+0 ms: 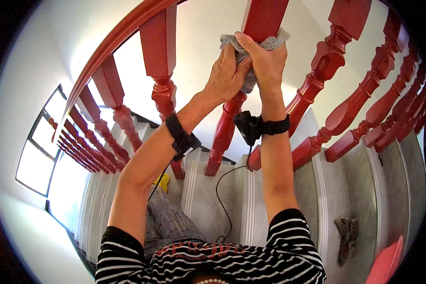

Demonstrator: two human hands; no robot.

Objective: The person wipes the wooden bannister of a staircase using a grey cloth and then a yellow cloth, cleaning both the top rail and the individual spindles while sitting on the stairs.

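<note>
At the far left, one dark-framed window (40, 137) is set in the white wall, partly washed out by glare. One red handrail (104, 52) curves over the left-hand balusters (111, 85); the nearest three or four can be counted singly, but those beyond overlap too closely to count. One yellow item (163, 182) shows at a step edge, mostly hidden by the left forearm and the trouser leg. Two black wrist units are fitted, one per arm: the left unit (181, 137) and the right unit (260, 127). One black cable (227, 208) runs across the grey stairs (213, 194); its full route is covered. One grey cloth (273, 42) is wrapped against one central baluster (265, 19), at the lower edge of its square upper block; the block's top is cut off. The left hand (227, 73) has its fingers curled closed on the cloth. The right hand (269, 61) also grips it, thumb in front; its remaining fingers are largely hidden. Further right, the right-hand balusters (326, 71) crowd together, preventing an exact count. One dark crumpled cloth (347, 239) lies between two step edges, well apart from the baluster end. One pink object (387, 262) at lower right is cut off, its kind unclear.
</note>
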